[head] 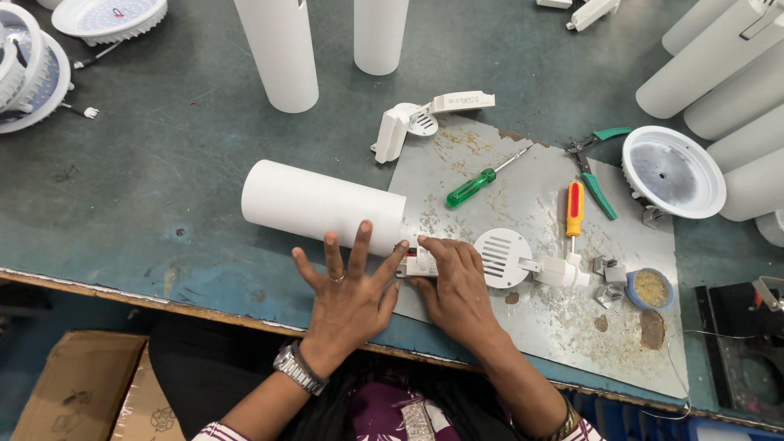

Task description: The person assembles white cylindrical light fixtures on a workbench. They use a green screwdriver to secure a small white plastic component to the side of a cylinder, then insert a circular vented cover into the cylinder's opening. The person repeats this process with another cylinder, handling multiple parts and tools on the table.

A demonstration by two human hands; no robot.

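Observation:
A white cylindrical lamp housing (318,204) lies on its side on the worn green bench. My left hand (347,298) is spread open, its fingertips resting against the tube's open right end. My right hand (457,290) grips a small white driver box (418,260) at that open end. Just right of it lies a round slotted white end cap (502,257) joined to a white bracket (562,271).
A rusty grey metal sheet (531,327) carries a green screwdriver (475,186), an orange screwdriver (575,211), green-handled pliers (594,167), small metal clips (608,278) and a small tub (651,288). Upright white tubes (282,53) stand behind; a round reflector (674,171) and stacked tubes (735,90) are at right; a cardboard box (77,388) sits below the edge.

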